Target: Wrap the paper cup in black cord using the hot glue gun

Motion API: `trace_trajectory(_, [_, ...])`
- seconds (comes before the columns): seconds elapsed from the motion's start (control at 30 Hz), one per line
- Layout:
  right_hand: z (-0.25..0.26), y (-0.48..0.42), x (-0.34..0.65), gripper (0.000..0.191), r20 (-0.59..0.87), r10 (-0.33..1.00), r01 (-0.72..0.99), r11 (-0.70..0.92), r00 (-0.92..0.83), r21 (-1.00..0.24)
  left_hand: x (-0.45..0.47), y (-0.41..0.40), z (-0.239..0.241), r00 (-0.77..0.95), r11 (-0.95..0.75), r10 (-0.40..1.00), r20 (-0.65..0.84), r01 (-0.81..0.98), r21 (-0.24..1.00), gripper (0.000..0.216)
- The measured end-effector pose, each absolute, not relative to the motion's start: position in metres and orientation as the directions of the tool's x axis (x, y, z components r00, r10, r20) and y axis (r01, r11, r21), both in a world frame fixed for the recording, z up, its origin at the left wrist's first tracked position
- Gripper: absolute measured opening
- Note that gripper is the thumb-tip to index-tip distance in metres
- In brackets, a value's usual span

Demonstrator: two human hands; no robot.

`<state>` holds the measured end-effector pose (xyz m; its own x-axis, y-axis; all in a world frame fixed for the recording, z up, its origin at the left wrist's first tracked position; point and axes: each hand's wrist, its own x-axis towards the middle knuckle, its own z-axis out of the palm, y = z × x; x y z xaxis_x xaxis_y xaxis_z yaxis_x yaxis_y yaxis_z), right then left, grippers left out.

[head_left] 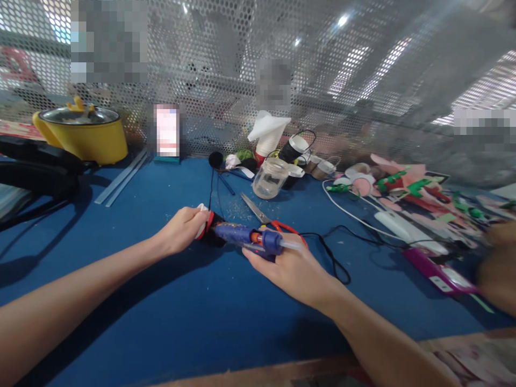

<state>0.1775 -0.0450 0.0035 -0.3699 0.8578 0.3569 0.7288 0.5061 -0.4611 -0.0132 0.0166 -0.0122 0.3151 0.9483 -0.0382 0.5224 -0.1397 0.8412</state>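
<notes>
My right hand (290, 263) is wrapped round a blue glue gun (245, 236), with a clear glue stick (292, 244) jutting from its back end. The gun's nozzle points left, at a small black piece with a red rim (216, 220). My left hand (185, 228) is closed on that black and red piece; a bit of white shows by the fingertips. From the piece a thin black cord (211, 188) runs up to a dark round ball (216, 159). Whether the nozzle touches the piece I cannot tell. Scissors (258, 209) with red handles lie just beyond the gun.
A clear jar (268, 180), a white-topped cup (270, 137) and small black and white cups (296, 146) stand behind. At left are a yellow pot (84, 140), clear sticks (124, 177) and a phone (167, 131). Right: a power strip (411, 231), a purple device (437, 271), another person's blurred hand (500, 263).
</notes>
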Motion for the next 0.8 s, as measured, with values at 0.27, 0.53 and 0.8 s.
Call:
trace_trajectory(0.27, [0.0055,-0.0473,0.1751,0.014,0.329,0.876,0.724,0.478,-0.352,-0.498,-0.0131,0.0165,-0.0127,0.314,-0.134,0.948,-0.041,0.516,0.846,0.034])
trace_trajectory(0.53, [0.0068,-0.0479,0.1751,0.013,0.328,0.875,0.726,0.481,-0.357,-0.492,-0.0128,0.0161,-0.0130,0.317,-0.138,0.948,-0.039,0.515,0.846,0.033])
trace_trajectory(0.8, [0.0102,-0.0410,0.1771,0.025,0.307,0.906,0.760,0.415,-0.292,-0.501,-0.0137,0.0151,-0.0138,0.350,-0.169,0.937,-0.016,0.492,0.854,0.033])
